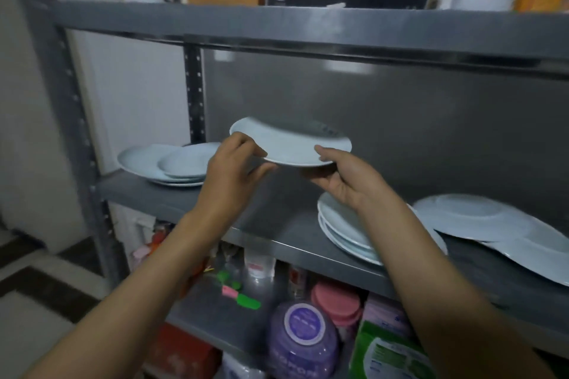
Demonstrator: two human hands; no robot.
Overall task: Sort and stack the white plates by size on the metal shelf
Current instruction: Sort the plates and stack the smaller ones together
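Observation:
A white plate point(292, 144) is held in the air above the grey metal shelf point(277, 231). My left hand point(234, 169) pinches its left rim and my right hand point(341, 181) grips its right rim from below with the thumb on top. On the shelf's left end a small plate sits on larger ones in a stack point(166, 163). A stack of large plates point(345, 231) lies under my right forearm. At the right, a plate point(468, 218) leans on another plate point(535, 255).
The shelf above point(308, 24) carries boxes and bottles close over the held plate. The shelf below holds a purple jar point(304, 338), pink lids point(338, 301) and a green package point(391, 354). A perforated upright post point(77, 120) stands at the left.

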